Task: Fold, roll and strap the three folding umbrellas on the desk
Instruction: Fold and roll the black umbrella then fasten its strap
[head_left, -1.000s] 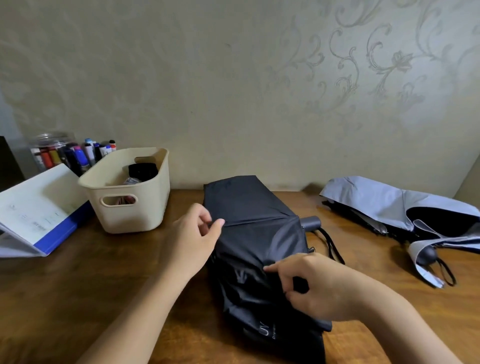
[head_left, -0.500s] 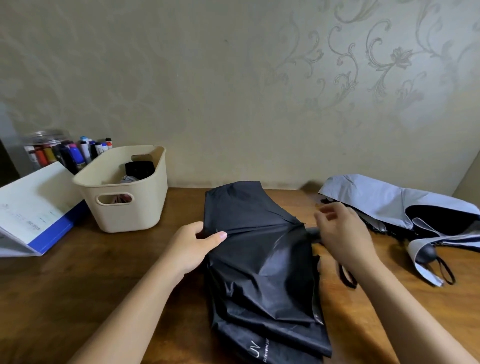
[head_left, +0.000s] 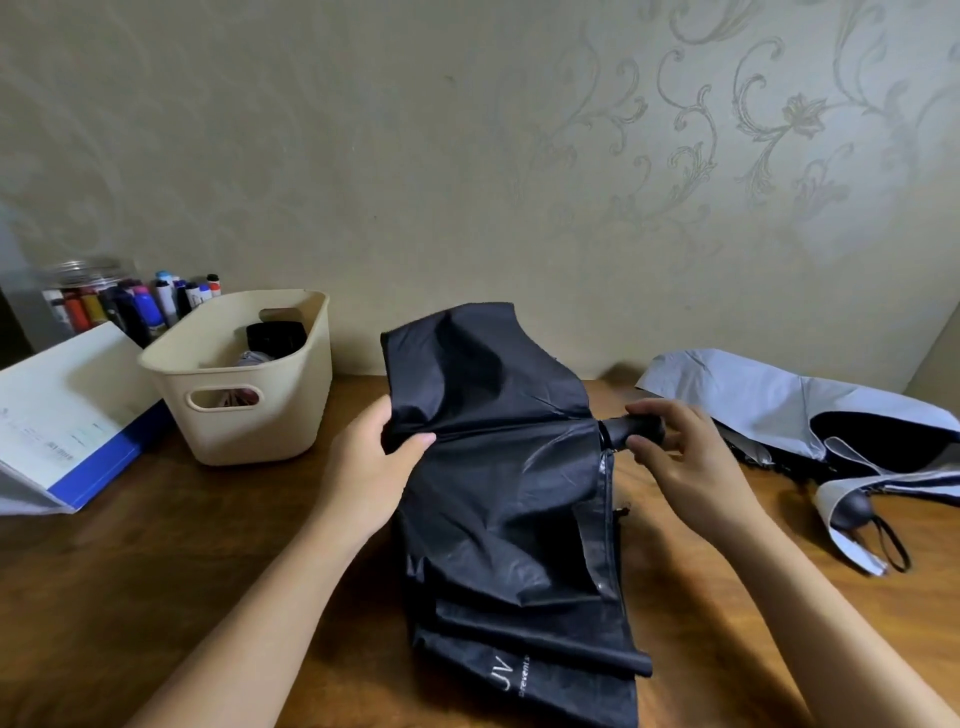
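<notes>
Centrally, the black umbrella (head_left: 509, 493) lay on the tabletop (head_left: 182, 561), its canopy edge (head_left: 410, 434) pinched by the left hand (head_left: 371, 457) at nine o'clock, its handle (head_left: 641, 428) gripped by the right hand (head_left: 691, 467) at three o'clock.

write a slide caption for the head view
Left hand pinches the black umbrella by its canopy; right hand grips the handle.

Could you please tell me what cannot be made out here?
Head view, basket: its wall hides the dark items inside.
Head view, grey umbrella: cut off by the right edge.
Head view, black umbrella: no closing strap visible; folds may cover it.
Head view, binder: print too small.
</notes>
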